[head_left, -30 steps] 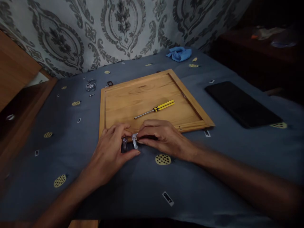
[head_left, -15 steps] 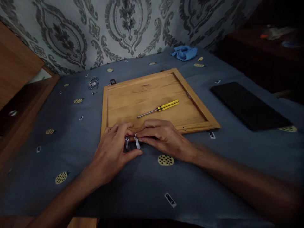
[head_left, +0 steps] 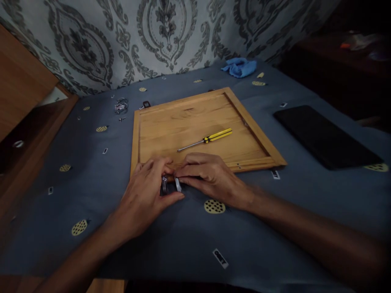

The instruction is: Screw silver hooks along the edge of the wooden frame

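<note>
At the near left edge of a framed wooden panel [head_left: 189,122], a metal hinge [head_left: 178,184] shows two shiny arms. My left hand [head_left: 146,187] is curled around it, fingers over the panel's edge and thumb stretched below the arms. Beside it, my right hand [head_left: 210,177] is closed in a pinch, with its fingertips at the top of the right arm. Whatever those fingertips hold is too small to make out. On the panel, just beyond my hands, lies a screwdriver [head_left: 204,140] with a yellow and black handle.
Metal hardware [head_left: 121,106] sits at the back left, with a small screw [head_left: 122,119] near it. A blue cloth [head_left: 240,67] lies at the back and a black flat slab [head_left: 326,136] on the right. An orange-brown wooden board [head_left: 27,81] stands at the left.
The whole view has shifted very slightly. Both hands stay at the hinge in nearly the same pose, and the screwdriver has not moved on the panel.
</note>
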The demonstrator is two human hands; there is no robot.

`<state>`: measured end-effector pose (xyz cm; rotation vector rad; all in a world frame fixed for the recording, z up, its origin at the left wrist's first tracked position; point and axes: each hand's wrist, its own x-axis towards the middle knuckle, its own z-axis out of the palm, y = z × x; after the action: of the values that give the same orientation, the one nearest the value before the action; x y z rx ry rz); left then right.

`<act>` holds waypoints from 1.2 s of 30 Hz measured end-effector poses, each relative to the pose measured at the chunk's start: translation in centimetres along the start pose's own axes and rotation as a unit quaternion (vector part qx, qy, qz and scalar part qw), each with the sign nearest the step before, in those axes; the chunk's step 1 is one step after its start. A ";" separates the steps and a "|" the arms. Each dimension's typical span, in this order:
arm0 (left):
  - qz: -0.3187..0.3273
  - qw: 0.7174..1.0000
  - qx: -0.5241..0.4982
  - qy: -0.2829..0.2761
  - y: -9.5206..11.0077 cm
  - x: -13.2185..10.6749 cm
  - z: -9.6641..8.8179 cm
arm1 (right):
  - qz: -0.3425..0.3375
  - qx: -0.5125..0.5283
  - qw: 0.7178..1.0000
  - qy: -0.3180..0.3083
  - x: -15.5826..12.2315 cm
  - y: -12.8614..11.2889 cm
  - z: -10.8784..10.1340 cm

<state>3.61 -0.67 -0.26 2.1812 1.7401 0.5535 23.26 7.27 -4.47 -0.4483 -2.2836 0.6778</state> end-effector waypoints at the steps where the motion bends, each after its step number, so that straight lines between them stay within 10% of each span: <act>1: 0.000 1.000 0.001 0.001 0.0 0.0 0.0 | 0.001 -0.004 1.000 0.000 0.0 0.0 0.0; 16: 0.006 1.000 0.000 0.002 0.0 0.0 0.0 | 0.070 0.097 0.993 -0.023 0.1 0.2 -2.9; 21: 0.001 1.000 -0.007 0.002 0.0 0.0 0.0 | 0.047 -0.085 0.995 -0.027 0.0 0.8 -4.8; 26: 0.007 1.000 -0.009 0.011 -0.2 -0.2 0.3 | 0.091 -0.322 0.941 -0.053 0.1 2.6 -7.8; 36: 0.007 1.000 -0.014 -0.001 -0.1 0.0 0.1 | 0.211 -0.236 0.940 -0.128 -0.4 4.3 -10.5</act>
<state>3.57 -0.68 -0.44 2.1750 1.7077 0.5751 31.46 14.09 -0.74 -1.1633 -2.6255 0.3926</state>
